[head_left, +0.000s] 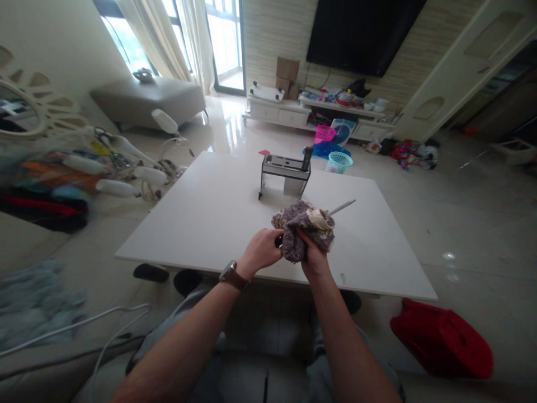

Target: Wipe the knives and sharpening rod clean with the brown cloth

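My right hand (314,258) is closed on a bunched brown and cream cloth (300,221), above the near part of the white table (218,207). My left hand (263,249) is closed at the cloth's left side, where a dark, handle-like piece (278,241) shows by its fingers. The cloth hides most of that object. Beyond the cloth's right side a slim grey metal piece (343,207) sticks out; I cannot tell whether it joins the dark piece. Farther back stands a knife rack (282,162) with a black-handled knife (307,158) upright in its right end.
A red stool-like object (442,338) sits on the floor at right. Past the table are a light-blue basket (339,162) and a pink basket (324,134). A lamp with several white shades (115,187) lies left of the table. White cables (113,313) run at lower left.
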The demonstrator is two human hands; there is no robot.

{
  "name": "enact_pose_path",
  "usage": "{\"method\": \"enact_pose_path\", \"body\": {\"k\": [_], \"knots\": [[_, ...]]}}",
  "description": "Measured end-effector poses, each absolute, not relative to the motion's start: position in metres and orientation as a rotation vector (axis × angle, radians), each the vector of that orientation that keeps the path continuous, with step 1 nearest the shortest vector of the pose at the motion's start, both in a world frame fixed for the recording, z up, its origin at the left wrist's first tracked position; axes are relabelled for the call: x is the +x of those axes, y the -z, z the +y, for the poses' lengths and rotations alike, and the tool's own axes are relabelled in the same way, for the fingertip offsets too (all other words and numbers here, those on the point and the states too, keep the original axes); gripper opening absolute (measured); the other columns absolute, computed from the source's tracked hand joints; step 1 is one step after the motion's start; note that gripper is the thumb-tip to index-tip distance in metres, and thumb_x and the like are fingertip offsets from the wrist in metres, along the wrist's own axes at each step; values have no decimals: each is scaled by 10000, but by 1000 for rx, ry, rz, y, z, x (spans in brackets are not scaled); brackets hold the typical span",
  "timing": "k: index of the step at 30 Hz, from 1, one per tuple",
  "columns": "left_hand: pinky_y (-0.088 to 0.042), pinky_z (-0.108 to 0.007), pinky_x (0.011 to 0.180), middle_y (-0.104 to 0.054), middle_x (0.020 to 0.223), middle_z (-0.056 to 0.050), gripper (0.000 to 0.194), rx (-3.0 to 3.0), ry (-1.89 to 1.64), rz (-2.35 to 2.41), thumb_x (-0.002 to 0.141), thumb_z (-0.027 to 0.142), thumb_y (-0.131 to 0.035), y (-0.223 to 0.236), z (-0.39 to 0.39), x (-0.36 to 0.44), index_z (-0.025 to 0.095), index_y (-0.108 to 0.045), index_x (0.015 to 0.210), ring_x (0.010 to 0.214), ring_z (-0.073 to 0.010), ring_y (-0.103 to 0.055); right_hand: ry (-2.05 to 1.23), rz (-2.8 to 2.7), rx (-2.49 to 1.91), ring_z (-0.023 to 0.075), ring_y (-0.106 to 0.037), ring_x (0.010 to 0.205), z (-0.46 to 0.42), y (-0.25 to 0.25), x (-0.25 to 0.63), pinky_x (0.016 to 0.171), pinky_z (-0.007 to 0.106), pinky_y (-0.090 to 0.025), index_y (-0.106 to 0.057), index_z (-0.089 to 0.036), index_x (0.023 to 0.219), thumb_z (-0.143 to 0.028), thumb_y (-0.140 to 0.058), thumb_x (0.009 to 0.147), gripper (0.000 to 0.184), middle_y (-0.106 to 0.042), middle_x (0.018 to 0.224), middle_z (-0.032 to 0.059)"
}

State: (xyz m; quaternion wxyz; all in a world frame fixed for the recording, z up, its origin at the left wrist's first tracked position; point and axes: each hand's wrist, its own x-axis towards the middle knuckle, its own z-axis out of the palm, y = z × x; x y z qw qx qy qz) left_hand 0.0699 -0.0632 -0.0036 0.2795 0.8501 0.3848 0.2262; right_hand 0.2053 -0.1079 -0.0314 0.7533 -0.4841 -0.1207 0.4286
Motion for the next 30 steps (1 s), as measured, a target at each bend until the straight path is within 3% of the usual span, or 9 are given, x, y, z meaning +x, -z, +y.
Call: {"method": "enact_pose_path", "body": {"k": [30], "knots": [[-339, -299, 639, -774, 833, -119, 132, 2313, -530, 1060, 832, 227, -606, 5, -63, 70, 178, -717, 780, 768, -215, -675, -923, -282, -1018, 259, -718, 1140, -106, 37, 209, 1089, 497, -550, -746, -196, 1116, -283, -935, 604, 553, -786, 1145, 53]]}}
